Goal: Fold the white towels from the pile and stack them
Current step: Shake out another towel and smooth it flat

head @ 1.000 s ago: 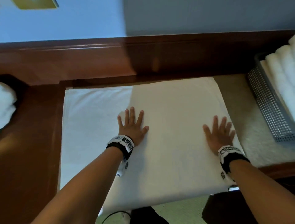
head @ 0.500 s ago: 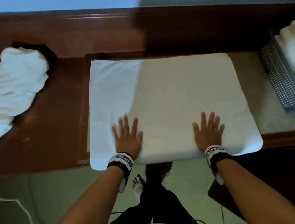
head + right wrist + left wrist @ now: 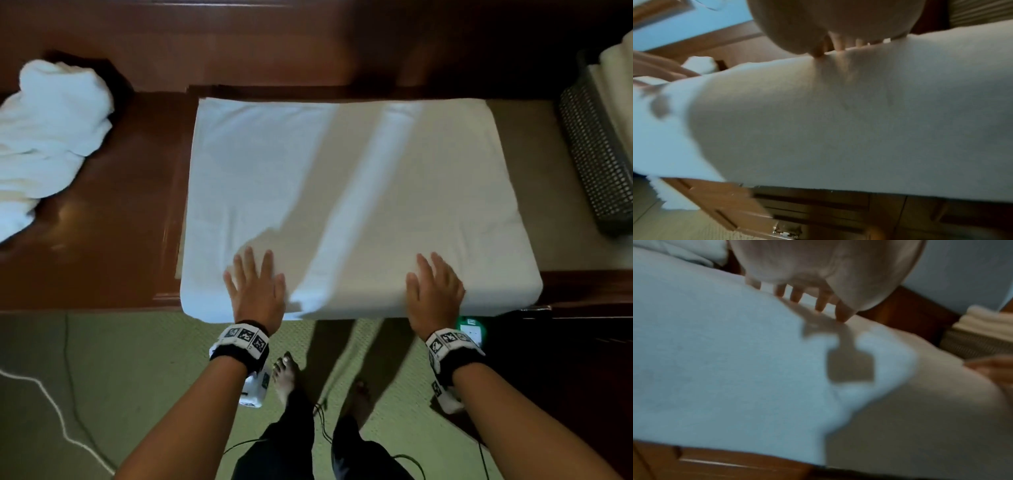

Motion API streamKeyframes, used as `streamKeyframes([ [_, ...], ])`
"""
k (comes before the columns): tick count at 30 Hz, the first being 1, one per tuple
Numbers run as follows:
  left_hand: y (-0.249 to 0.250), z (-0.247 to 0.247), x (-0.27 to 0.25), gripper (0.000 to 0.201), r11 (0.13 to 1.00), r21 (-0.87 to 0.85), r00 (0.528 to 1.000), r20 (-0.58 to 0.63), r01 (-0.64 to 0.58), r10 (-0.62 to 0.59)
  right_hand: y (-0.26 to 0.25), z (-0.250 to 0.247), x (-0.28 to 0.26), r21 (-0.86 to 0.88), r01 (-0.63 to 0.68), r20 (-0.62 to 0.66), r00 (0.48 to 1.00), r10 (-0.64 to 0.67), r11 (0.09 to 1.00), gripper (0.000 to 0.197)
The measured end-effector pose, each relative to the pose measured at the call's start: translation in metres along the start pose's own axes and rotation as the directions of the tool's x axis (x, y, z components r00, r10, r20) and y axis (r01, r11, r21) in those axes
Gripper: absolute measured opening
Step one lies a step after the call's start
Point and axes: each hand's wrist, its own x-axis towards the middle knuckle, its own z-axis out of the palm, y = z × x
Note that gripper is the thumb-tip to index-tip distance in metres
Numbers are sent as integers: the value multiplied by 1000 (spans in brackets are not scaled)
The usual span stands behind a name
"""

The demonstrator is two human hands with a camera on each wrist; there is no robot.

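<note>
A white towel (image 3: pixel 349 192) lies flat on the brown wooden table (image 3: pixel 102 240), its near edge hanging a little over the front. My left hand (image 3: pixel 255 284) presses flat on its near left part, fingers spread and straight. My right hand (image 3: pixel 433 284) lies flat on the near right part. From the wrist views, the left fingertips (image 3: pixel 820 306) and the right fingertips (image 3: pixel 838 47) touch the towel (image 3: pixel 735 361) cloth (image 3: pixel 838 121). A crumpled pile of white towels (image 3: pixel 48 137) sits at the far left.
A grey mesh basket (image 3: pixel 596 157) with folded white towels (image 3: pixel 616 78) stands at the right edge. A raised wooden ledge runs along the back. Below the table front are green carpet, cables, my bare feet and drawers (image 3: pixel 818 211).
Both hands have slid flat over the towel toward me, from its middle to its near edge. The view has tilted downward.
</note>
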Motion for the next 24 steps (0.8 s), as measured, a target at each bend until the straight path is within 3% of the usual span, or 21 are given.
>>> streamKeyframes([
  [2,18,1,-21,34,983,-181,970,-228,41,-82,6,-1,-20,198,42,-143,990,-14,979,27],
  [3,26,4,-34,27,958,-282,951,-279,49,-131,8,2,-32,319,78,-137,990,-35,944,18],
  [5,40,19,-56,18,853,-507,962,-152,121,-227,13,7,-52,478,27,14,999,-38,878,11],
  [7,51,40,-70,19,662,-700,950,75,268,-304,24,17,-62,513,-165,212,975,61,843,11],
  [9,53,68,-73,21,450,-791,893,259,416,-369,33,31,-61,544,-410,405,893,198,732,13],
  [11,53,94,-71,22,278,-784,810,434,555,-394,38,49,-54,600,-602,526,793,306,527,17],
  [13,51,116,-64,26,134,-764,744,546,631,-385,40,68,-48,637,-697,600,716,356,329,18],
  [16,51,136,-55,33,-6,-754,701,614,657,-362,43,95,-41,656,-748,678,643,355,101,32],
  [18,51,148,-47,24,-92,-773,704,614,628,-358,48,110,-37,652,-758,710,611,349,2,34],
  [22,44,166,-31,29,-257,-800,709,600,542,-372,58,126,-27,629,-760,763,562,320,-166,25],
  [24,43,169,-26,29,-304,-797,702,603,521,-378,61,128,-27,614,-764,778,543,315,-200,21],
])
